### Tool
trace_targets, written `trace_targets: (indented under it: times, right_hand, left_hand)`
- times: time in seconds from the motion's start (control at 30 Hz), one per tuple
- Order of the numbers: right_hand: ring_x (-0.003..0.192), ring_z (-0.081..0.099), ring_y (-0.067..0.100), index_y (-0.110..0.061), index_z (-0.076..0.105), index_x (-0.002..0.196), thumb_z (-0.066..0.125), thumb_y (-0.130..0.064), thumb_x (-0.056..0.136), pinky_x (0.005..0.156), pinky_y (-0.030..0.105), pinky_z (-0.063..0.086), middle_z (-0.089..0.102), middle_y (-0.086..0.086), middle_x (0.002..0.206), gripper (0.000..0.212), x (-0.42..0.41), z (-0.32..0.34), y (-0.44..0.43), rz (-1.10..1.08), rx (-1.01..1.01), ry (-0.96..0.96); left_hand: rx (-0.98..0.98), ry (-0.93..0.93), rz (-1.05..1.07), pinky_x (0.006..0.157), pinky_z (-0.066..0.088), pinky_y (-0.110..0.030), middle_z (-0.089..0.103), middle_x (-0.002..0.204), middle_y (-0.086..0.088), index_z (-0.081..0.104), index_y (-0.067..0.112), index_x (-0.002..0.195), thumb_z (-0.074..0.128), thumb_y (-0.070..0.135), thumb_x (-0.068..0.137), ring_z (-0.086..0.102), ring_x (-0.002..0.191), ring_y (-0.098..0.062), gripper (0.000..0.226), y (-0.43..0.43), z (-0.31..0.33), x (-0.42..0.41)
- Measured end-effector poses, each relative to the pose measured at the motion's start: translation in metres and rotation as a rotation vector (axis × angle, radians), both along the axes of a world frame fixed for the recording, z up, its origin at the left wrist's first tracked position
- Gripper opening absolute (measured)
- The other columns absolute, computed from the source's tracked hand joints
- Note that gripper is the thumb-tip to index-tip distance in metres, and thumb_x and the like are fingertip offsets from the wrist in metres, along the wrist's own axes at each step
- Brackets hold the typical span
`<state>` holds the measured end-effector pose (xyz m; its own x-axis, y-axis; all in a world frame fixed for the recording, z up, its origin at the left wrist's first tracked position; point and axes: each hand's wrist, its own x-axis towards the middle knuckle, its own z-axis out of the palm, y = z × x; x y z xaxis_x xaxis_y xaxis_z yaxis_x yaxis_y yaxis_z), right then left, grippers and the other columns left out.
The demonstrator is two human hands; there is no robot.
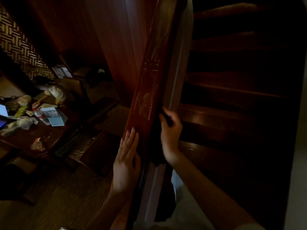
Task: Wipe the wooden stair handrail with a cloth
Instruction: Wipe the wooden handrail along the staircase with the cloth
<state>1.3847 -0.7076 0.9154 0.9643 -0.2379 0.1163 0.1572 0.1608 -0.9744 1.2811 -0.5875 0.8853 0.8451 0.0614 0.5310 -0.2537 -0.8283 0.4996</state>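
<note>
- The wooden handrail (146,90) runs steeply up the middle of the view, between the two hands; its reddish face shows pale scuffed patches just above the left hand's fingertips.
- The left hand (127,161) lies flat against the rail's left face, fingers straight and together and pointing up along it, holding nothing.
- The right hand (169,133) is on the rail's other side, slightly higher than the left, with thumb and fingers curled round a cloth (157,155) and pressing it to the rail's right edge.
- The cloth is very dark and hard to make out in the dim light; it lies between the right palm and the wood, and a fold hangs below the wrist.
- Beyond the right hand, dark wooden stairs (232,97) climb away.
- Well off past the left hand, lower down, a table (33,138) carries a water bottle (42,116), papers (53,117) and other clutter.
</note>
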Motion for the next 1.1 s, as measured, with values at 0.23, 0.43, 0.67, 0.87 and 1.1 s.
trace_targets:
  times: [0.23, 0.43, 0.67, 0.87, 1.1]
  right_hand:
    - [0.114, 0.058, 0.009, -0.016, 0.066, 0.11, 0.062, -0.009, 0.093, 0.108, 0.043, 0.042, 0.063, -0.011, 0.11, 0.018, 0.076, 0.05, -0.003, -0.051, 0.022, -0.062]
    - [0.11, 0.06, 0.001, -0.049, 0.063, 0.104, 0.067, -0.024, 0.09, 0.097, 0.023, 0.047, 0.065, -0.023, 0.109, 0.029, -0.085, -0.045, -0.002, 0.108, -0.112, -0.042]
    - [0.106, 0.062, 0.014, -0.032, 0.065, 0.098, 0.067, 0.001, 0.088, 0.092, 0.041, 0.051, 0.065, -0.01, 0.108, 0.035, -0.092, -0.04, 0.003, 0.054, -0.117, -0.137]
    - [0.111, 0.06, 0.013, -0.016, 0.071, 0.099, 0.067, -0.007, 0.091, 0.091, 0.031, 0.051, 0.063, -0.009, 0.115, 0.013, -0.05, 0.001, 0.005, 0.07, -0.473, -0.579]
    - [0.124, 0.054, 0.012, -0.021, 0.074, 0.112, 0.049, -0.011, 0.094, 0.093, 0.031, 0.041, 0.065, -0.008, 0.128, 0.032, -0.077, -0.019, 0.004, 0.283, -1.025, -0.856]
  left_hand:
    - [-0.016, -0.001, 0.005, 0.122, 0.015, -0.031, 0.027, 0.16, -0.001, 0.031, 0.014, 0.15, 0.052, -0.008, 0.086, 0.023, 0.148, -0.02, 0.071, -0.003, 0.004, 0.0]
    - [-0.013, -0.016, -0.007, 0.122, 0.014, -0.031, 0.026, 0.16, 0.0, 0.029, 0.015, 0.15, 0.045, 0.003, 0.092, 0.023, 0.148, -0.022, 0.062, -0.001, 0.0, 0.0]
    - [-0.028, -0.002, -0.003, 0.122, 0.015, -0.031, 0.029, 0.159, -0.004, 0.033, 0.01, 0.149, 0.041, 0.011, 0.094, 0.023, 0.148, -0.021, 0.055, 0.0, 0.002, -0.002]
    - [-0.029, -0.047, -0.011, 0.121, 0.02, -0.034, 0.029, 0.157, -0.007, 0.031, 0.008, 0.148, 0.042, 0.017, 0.098, 0.024, 0.148, -0.019, 0.052, 0.001, -0.001, -0.001]
    - [-0.294, -0.107, 0.214, 0.118, 0.027, -0.029, 0.028, 0.156, -0.016, 0.03, -0.002, 0.147, 0.034, 0.012, 0.099, 0.024, 0.147, -0.019, 0.05, 0.005, -0.002, -0.005]
